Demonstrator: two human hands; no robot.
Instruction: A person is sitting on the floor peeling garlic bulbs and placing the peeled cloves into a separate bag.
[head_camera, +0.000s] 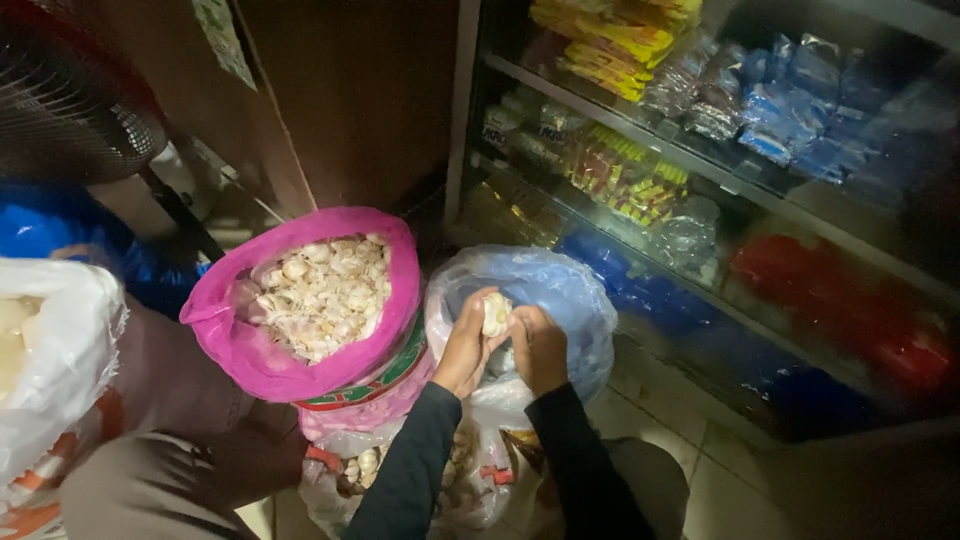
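Over the clear blue-tinted bag (560, 300): garlic bulb (495, 313), pinched between both hands. Left hand (465, 350) and right hand (540, 348) raised, fingers (478, 305) curled around it. Pink sack of garlic (310, 300) just left.

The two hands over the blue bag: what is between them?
In the head view, a pale garlic bulb sits between the left hand and right hand, held above the blue bag.

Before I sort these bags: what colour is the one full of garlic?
Pink bag, clearest in the head view.
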